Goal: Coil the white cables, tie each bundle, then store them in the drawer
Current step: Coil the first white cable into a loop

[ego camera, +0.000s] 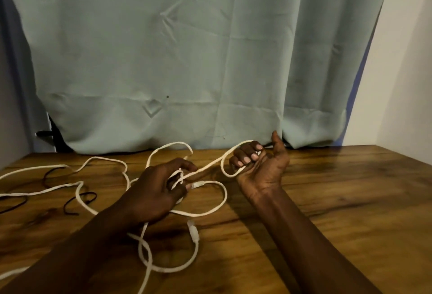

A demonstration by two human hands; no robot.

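A long white cable (100, 158) sprawls in loose loops over the left and middle of the wooden table (339, 200). My right hand (259, 167), palm up with the thumb raised, has its fingers curled around one small loop of the cable. My left hand (159, 188) lies palm down to its left, pinching the same strand between fingers and thumb, beside a white plug end (196, 185). A second white plug (192, 229) lies on the table nearer to me. No drawer is in view.
Thin dark ties (79, 200) lie on the table's left side among the cable loops. A pale green curtain (187, 60) hangs right behind the table's back edge. A white wall (411, 71) stands on the right.
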